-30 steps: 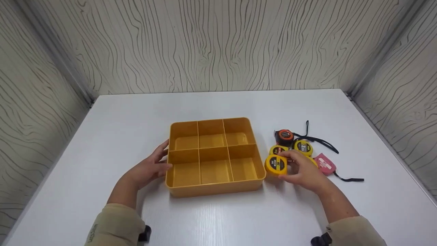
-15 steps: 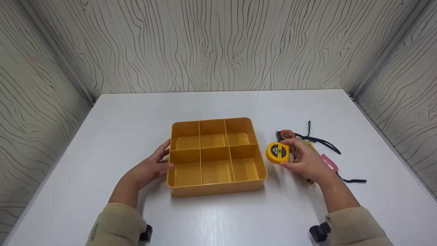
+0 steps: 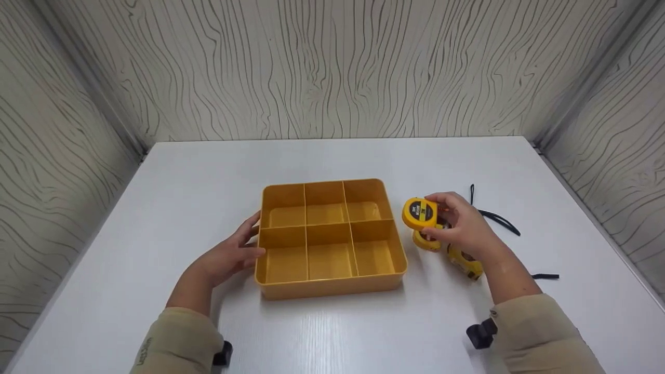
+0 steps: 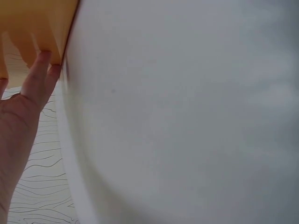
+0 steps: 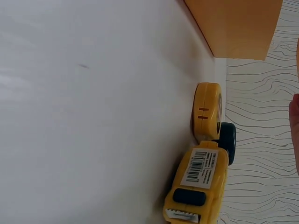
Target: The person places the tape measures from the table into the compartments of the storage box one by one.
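Note:
In the head view my right hand [image 3: 464,222] pinches a round-cornered yellow tape measure [image 3: 420,213] between thumb and fingers, above the table right of the box. Just below it lies another yellow tape measure [image 3: 427,242]. Nearer the wrist is a larger yellow tape measure [image 3: 464,261], whose barcode label [image 5: 199,168] shows in the right wrist view. With fingers extended, my left hand [image 3: 228,255] touches the left wall of a mustard-yellow box [image 3: 332,288] of several compartments, its thumb at the rim. The right hand hides most of the other tape measures.
A black wrist strap [image 3: 500,222] pokes out behind the right hand, and another strap end [image 3: 545,276] lies by the right forearm. The white table [image 3: 332,332] is enclosed by wood-patterned panels [image 3: 322,67] at the back and sides.
My right hand has lifted the yellow tape measure from the group and moved it away from me, alongside the box's right wall. The left hand stays at the box.

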### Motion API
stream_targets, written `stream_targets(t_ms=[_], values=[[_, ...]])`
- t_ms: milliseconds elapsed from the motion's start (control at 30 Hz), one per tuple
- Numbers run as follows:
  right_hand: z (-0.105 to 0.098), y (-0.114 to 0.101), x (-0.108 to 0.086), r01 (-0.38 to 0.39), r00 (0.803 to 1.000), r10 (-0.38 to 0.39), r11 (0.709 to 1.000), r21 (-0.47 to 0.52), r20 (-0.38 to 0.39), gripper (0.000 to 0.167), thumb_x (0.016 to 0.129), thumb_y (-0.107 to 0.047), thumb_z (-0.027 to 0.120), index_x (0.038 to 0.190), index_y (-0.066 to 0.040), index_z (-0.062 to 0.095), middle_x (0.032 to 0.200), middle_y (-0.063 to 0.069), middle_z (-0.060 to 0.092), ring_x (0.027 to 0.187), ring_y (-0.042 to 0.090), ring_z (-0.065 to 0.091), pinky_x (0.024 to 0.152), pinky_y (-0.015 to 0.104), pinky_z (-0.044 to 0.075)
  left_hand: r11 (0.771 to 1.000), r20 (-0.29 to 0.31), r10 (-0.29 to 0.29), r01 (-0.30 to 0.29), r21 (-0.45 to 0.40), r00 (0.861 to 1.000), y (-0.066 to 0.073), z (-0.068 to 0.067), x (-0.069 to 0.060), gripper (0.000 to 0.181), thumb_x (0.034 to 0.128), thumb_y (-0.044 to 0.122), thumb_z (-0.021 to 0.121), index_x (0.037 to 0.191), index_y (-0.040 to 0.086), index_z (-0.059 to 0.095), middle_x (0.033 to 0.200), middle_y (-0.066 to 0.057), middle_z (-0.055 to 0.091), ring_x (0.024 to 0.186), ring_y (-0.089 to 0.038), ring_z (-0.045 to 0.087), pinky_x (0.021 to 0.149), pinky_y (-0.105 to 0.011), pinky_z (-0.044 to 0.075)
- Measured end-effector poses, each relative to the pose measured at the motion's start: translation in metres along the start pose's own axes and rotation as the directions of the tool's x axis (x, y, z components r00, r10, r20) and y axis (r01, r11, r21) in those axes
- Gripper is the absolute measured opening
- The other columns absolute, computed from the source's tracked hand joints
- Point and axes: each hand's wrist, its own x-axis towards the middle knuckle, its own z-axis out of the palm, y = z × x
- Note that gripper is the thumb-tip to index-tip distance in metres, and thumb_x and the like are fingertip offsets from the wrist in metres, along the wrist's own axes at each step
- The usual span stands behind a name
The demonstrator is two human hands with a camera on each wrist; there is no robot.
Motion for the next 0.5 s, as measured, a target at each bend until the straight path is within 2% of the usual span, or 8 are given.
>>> stream_targets(t_ms=[100, 333, 500], values=[[0.000, -0.006, 0.006, -0.002, 1.000, 0.002, 1.000, -0.024, -0.012, 0.073, 0.071, -0.042, 0.075, 0.130, -0.015, 0.041, 0.130, 0.002, 0.040, 0.120, 0.022, 0.047, 0.097, 0.038, 0.040, 1.000, -0.004, 0.000, 0.000, 0.005, 1.000, 0.000, 0.000, 0.000, 0.092, 0.0763, 0.026, 0.072, 0.144, 0.043, 0.012, 0.151, 0.001, 0.013, 0.133, -0.022, 0.029, 0.098, -0.035, 0.040], [0.002, -0.011, 0.021, -0.023, 1.000, 0.023, 0.998, 0.058, 0.001, 0.076, 0.071, -0.037, 0.075, 0.133, -0.014, 0.038, 0.134, 0.004, 0.039, 0.124, 0.023, 0.044, 0.096, 0.036, 0.041, 1.000, -0.007, -0.006, 0.006, 0.002, 1.000, 0.000, 0.000, 0.001, 0.093, 0.0762, 0.025, 0.072, 0.144, 0.042, 0.010, 0.152, 0.002, 0.011, 0.135, -0.023, 0.027, 0.101, -0.038, 0.037], [0.006, -0.012, 0.031, -0.030, 1.000, 0.030, 0.999, 0.025, -0.001, 0.078, 0.070, -0.040, 0.075, 0.135, -0.016, 0.038, 0.136, 0.003, 0.038, 0.127, 0.022, 0.041, 0.097, 0.037, 0.040, 1.000, 0.008, -0.003, 0.003, -0.003, 1.000, 0.000, 0.000, 0.001, 0.093, 0.0774, 0.024, 0.071, 0.145, 0.041, 0.009, 0.152, -0.001, 0.009, 0.134, -0.025, 0.027, 0.102, -0.039, 0.036]])
